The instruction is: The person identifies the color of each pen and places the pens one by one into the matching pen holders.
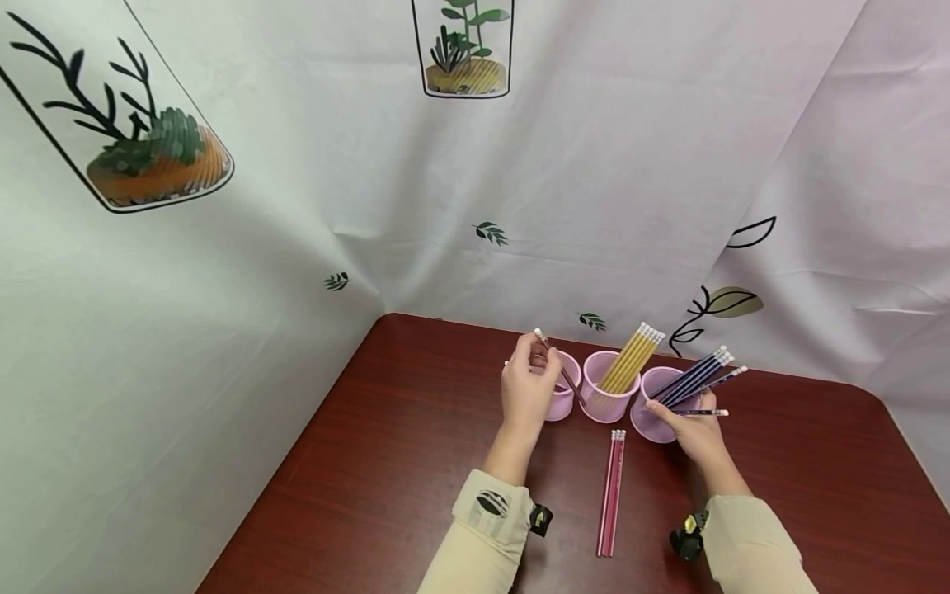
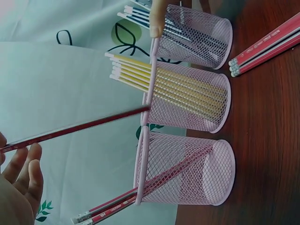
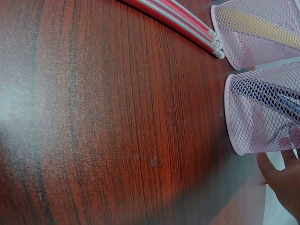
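Observation:
My left hand (image 1: 525,388) pinches a dark red pencil (image 2: 84,125) near its white-eraser end. The pencil slants down, and its lower end overlaps the rims of the left and middle cups in the left wrist view. Two red pencils (image 2: 117,204) lean inside the left pink mesh cup (image 2: 225,173). Yellow pencils (image 1: 631,363) fill the middle cup (image 1: 596,406). On the right, my right hand (image 1: 698,433) grips the right cup (image 1: 647,422), thumb at the rim and fingers round the far side. Dark blue pencils (image 1: 690,381) stand in that cup, erasers up.
Several red pencils (image 1: 612,495) lie side by side on the dark wooden table (image 1: 371,462), in front of the cups. A pale cloth (image 1: 594,165) printed with plants hangs behind the table and along its left side.

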A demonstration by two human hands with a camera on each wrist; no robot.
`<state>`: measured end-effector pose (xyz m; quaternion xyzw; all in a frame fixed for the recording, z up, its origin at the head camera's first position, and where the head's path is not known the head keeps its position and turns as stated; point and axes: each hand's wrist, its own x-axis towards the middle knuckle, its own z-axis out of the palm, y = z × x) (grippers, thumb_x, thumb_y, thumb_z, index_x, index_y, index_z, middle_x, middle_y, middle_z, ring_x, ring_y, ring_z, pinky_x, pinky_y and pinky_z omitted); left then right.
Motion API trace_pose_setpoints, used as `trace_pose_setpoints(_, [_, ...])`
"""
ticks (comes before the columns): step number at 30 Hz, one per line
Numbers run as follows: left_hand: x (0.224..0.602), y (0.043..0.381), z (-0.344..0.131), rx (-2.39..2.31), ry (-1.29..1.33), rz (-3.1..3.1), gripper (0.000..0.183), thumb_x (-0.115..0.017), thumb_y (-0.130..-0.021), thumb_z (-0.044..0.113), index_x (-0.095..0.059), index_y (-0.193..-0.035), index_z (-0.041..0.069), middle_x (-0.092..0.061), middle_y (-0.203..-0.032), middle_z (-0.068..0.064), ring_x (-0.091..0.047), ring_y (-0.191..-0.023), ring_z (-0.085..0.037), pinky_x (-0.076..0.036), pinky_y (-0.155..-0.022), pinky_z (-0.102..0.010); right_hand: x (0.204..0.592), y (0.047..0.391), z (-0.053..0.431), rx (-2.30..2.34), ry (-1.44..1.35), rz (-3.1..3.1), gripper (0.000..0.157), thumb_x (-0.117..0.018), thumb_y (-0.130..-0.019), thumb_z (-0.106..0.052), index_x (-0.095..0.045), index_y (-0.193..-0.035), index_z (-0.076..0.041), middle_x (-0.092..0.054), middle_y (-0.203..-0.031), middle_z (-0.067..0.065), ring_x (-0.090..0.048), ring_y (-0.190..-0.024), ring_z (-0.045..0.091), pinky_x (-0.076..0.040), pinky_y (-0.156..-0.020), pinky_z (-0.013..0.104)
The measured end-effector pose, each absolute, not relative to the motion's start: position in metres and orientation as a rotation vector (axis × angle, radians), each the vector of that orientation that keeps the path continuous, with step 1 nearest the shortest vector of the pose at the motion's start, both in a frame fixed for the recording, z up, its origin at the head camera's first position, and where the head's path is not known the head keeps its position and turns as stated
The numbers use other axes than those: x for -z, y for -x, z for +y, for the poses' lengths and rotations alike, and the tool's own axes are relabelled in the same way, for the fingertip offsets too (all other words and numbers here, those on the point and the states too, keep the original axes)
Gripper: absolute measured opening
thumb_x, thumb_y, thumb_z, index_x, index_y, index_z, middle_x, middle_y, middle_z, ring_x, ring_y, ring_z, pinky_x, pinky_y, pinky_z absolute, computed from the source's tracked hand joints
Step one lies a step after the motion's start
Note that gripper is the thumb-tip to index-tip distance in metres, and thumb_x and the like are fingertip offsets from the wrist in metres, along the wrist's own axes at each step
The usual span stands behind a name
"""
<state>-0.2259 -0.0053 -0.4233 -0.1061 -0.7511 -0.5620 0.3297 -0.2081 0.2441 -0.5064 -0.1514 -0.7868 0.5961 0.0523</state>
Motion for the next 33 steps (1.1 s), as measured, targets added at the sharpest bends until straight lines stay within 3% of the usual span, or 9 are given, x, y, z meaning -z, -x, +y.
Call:
trace_pose_setpoints(6, [0.425, 0.226, -0.010, 1.475, 0.252, -1.878, 0.012, -0.059, -0.082, 0.002, -0.057, -0.094, 0.004, -0.059, -0.085, -0.006, -0.060, -0.075, -0.015, -0.049, -0.060, -0.025, 0.506, 0.207, 0.245, -1.818, 0.461, -2.405, 0.090, -0.070, -0.082, -0.029, -0.007, -0.141, -0.003, -0.028, -0.138, 0.023, -0.027, -0.127, 0.031, -0.020, -0.106, 0.046])
trace_pose_setpoints(13, [0.437, 0.226, -0.011, 1.470, 0.217, -1.910, 0.014, -0.060, -0.081, 0.002, -0.057, -0.095, 0.003, -0.059, -0.085, -0.006, -0.059, -0.070, -0.015, -0.051, -0.056, -0.030, 0.506, 0.208, 0.244, -1.814, 0.469, -2.395, 0.089, -0.070, -0.082, -0.028, -0.008, -0.140, -0.003, -0.030, -0.137, 0.022, -0.028, -0.127, 0.030, -0.021, -0.106, 0.045])
trace_pose_setpoints(18, [0.455, 0.226, -0.010, 1.364, 0.184, -2.000, 0.026, -0.062, -0.081, 0.001, -0.052, -0.104, 0.006, -0.059, -0.086, -0.006, -0.062, -0.070, -0.014, -0.051, -0.059, -0.025, 0.505, 0.207, 0.244, -1.811, 0.468, -2.407, 0.090, -0.070, -0.082, -0.029, -0.007, -0.141, -0.002, -0.029, -0.137, 0.023, -0.028, -0.127, 0.031, -0.020, -0.106, 0.046])
trace_pose_setpoints(23, [0.469, 0.227, -0.012, 1.244, 0.193, -2.035, 0.038, -0.064, -0.081, 0.000, -0.048, -0.114, 0.008, -0.059, -0.090, -0.007, -0.064, -0.072, -0.015, -0.052, -0.058, -0.029, 0.505, 0.207, 0.244, -1.817, 0.460, -2.405, 0.090, -0.070, -0.082, -0.029, -0.007, -0.141, -0.003, -0.029, -0.137, 0.022, -0.028, -0.126, 0.030, -0.021, -0.106, 0.046])
trace_pose_setpoints(33, [0.484, 0.226, -0.016, 1.159, 0.159, -2.089, 0.028, -0.065, -0.084, 0.006, -0.050, -0.107, 0.009, -0.063, -0.087, -0.005, -0.065, -0.072, -0.013, -0.049, -0.056, -0.024, 0.504, 0.206, 0.244, -1.832, 0.451, -2.409, 0.090, -0.069, -0.083, -0.030, -0.005, -0.141, -0.003, -0.025, -0.139, 0.023, -0.026, -0.127, 0.032, -0.019, -0.106, 0.048])
